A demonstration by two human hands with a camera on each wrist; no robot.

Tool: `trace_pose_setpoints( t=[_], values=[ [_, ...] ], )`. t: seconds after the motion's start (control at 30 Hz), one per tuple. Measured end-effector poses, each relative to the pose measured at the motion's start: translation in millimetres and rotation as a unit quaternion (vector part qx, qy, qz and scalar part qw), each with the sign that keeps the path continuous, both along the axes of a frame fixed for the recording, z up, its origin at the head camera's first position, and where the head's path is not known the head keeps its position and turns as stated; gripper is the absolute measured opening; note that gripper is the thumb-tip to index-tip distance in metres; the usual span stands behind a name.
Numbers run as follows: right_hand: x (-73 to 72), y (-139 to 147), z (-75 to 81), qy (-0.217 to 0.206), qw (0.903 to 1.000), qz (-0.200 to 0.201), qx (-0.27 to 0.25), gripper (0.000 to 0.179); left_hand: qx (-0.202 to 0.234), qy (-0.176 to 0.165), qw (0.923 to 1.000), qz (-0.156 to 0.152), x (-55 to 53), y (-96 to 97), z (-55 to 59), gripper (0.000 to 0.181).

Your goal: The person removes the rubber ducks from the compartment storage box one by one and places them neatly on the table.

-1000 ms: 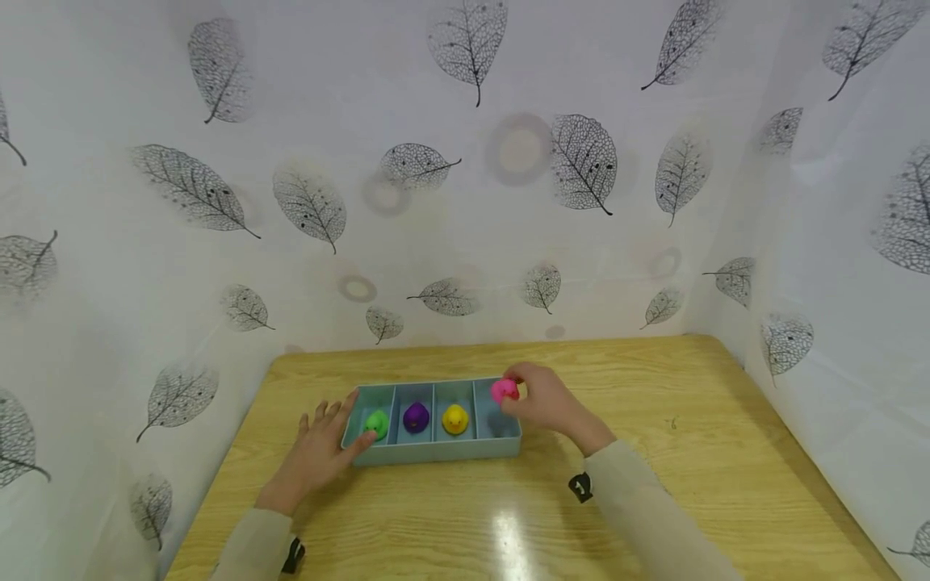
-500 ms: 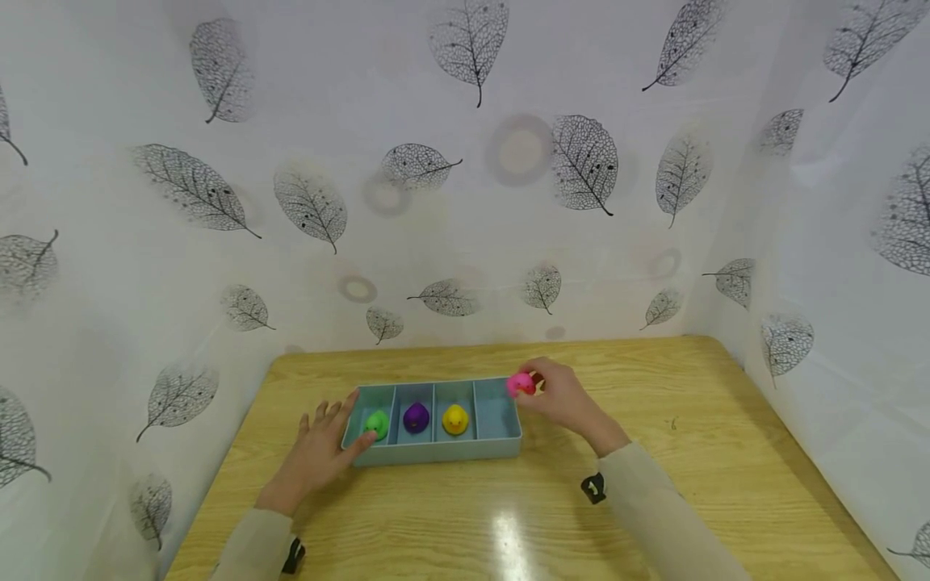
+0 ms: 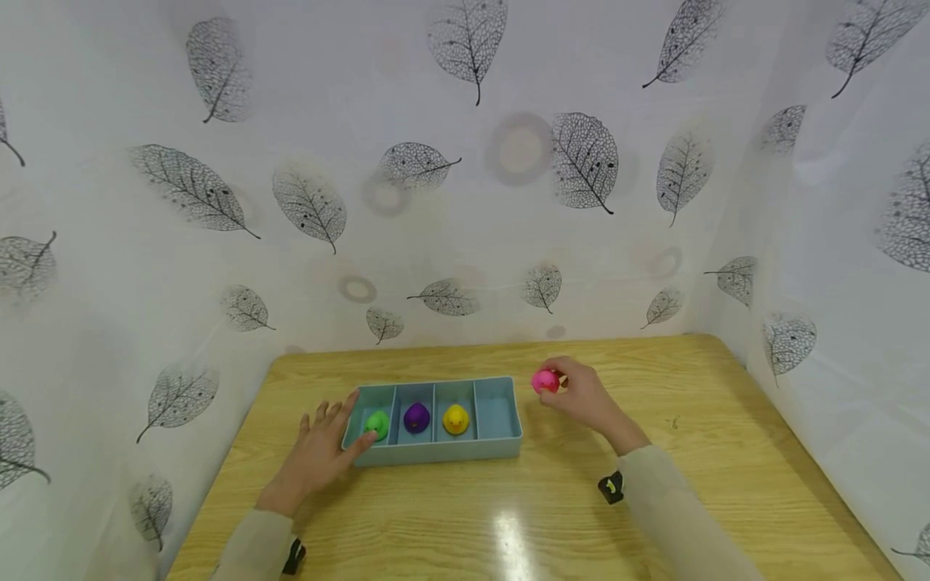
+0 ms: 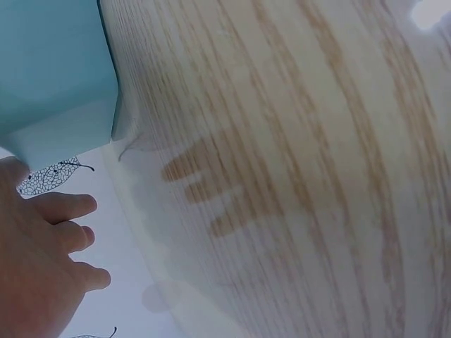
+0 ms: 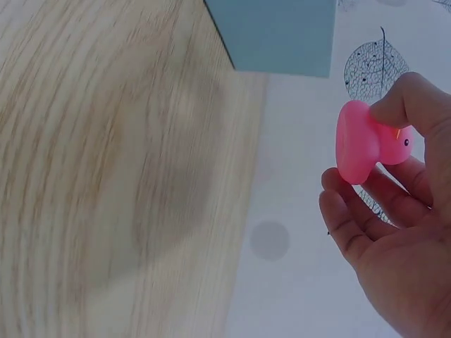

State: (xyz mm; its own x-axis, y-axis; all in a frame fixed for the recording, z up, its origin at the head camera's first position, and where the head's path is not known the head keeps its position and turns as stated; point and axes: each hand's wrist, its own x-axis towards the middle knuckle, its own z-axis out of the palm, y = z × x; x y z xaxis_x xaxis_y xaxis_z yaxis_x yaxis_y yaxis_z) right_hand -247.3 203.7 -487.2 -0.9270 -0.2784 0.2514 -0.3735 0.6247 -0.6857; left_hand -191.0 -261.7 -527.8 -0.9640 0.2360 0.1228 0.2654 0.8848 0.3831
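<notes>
In the head view, my right hand pinches a pink rubber duck between thumb and fingers, just right of the tray and above the table. The right wrist view shows the same duck tilted on its side in the hand. A blue-grey tray with several compartments lies on the table. From left to right it bears a green duck, a purple duck and a yellow duck; its rightmost compartment is bare. My left hand rests spread against the tray's left end, thumb at the front rim.
The tray stands on a wood-grain table. A white curtain printed with leaves encloses the back and both sides. Dark straps show at both wrists. Bare tabletop extends in front and to the right of the tray.
My right hand has carried the pink duck from over the rightmost compartment to the right, past the tray's edge. The left hand and tray have stayed in place.
</notes>
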Motion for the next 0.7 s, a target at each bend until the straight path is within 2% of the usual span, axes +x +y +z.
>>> trace_pose_setpoints(
  t=[0.33,0.7],
  values=[
    [-6.0,21.3,-8.4,-0.012,0.9994,-0.03,0.01,0.041,0.003,-0.001,1.0,-0.002,0.2,0.7,2.7,0.082],
    [-10.6,32.3,-13.4,-0.067,0.9963,-0.052,0.016,0.047,-0.001,0.0,1.0,0.0,1.6,3.3,5.3,0.082]
  ],
)
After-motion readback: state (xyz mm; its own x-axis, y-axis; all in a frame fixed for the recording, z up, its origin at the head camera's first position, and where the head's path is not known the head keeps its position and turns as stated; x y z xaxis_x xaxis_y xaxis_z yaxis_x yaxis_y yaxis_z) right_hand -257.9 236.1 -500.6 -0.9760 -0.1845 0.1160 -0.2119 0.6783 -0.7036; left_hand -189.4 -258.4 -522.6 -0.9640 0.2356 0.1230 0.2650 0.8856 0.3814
